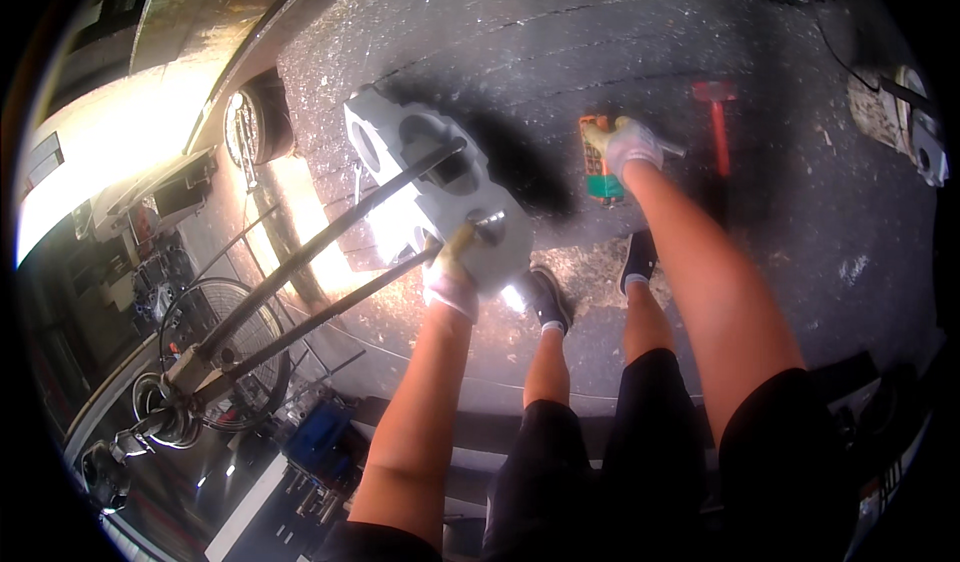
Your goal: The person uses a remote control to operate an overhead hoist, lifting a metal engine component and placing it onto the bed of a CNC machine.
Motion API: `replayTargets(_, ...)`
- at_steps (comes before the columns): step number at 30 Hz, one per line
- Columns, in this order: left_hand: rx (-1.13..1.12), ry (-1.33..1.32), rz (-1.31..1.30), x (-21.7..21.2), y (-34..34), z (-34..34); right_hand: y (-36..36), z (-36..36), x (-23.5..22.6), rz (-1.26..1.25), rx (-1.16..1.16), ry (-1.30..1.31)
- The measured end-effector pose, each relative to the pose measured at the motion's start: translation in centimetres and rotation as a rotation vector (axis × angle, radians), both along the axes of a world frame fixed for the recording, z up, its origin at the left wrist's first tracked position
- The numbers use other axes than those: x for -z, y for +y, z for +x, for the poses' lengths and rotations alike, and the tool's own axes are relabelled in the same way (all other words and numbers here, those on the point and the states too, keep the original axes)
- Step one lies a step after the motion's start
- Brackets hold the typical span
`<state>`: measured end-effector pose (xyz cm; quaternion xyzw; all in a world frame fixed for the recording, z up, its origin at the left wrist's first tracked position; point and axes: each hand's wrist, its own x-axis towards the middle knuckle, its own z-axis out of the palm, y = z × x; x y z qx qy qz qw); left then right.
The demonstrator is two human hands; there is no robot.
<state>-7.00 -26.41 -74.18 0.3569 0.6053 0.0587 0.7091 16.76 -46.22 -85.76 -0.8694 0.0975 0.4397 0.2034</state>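
Note:
A grey metal casting (503, 249) with large round openings sits left of centre, and two long steel bars (333, 230) of a lifting fork run across to its openings. My left hand (452, 280), in a pale glove with yellowish fingers, is closed around the lower bar beside the casting; its fingers are partly hidden. Farther right, my gloved right hand (632, 146) grips an orange and green handheld remote control (598, 162) with dark buttons. A short grey cylindrical piece (675, 149) sticks out beyond that hand. To its right lies a red hammer (718, 122).
The bars join a hook and shackle assembly (160, 407) at the lower left. Near it are a spoked wheel (235, 337) and a blue machine part (318, 434). A dirty whitish container (880, 117) stands far right. My shoes (550, 297) are just below the casting.

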Motion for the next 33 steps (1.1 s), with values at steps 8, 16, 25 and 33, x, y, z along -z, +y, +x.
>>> replayTargets(8, -0.067, 0.018, 0.011, -0.6, -1.0, 0.7, 2.7, -2.4, -2.1, -0.005, -0.41, -0.055)
replayTargets(16, 0.319, 0.076, 0.297, 2.4, -0.3, -1.1, 3.5, -4.4, 1.6, 0.007, -0.279, -0.126)
replayTargets(25, 0.116, -0.242, 0.029, -0.8, 0.6, -0.1, 2.8, -4.5, 1.8, 0.053, -0.245, -0.101)
replayTargets(33, 0.204, -0.177, 0.088, -4.3, 4.8, -0.5, 3.4, -4.1, 0.5, 0.003, -0.232, -0.105)
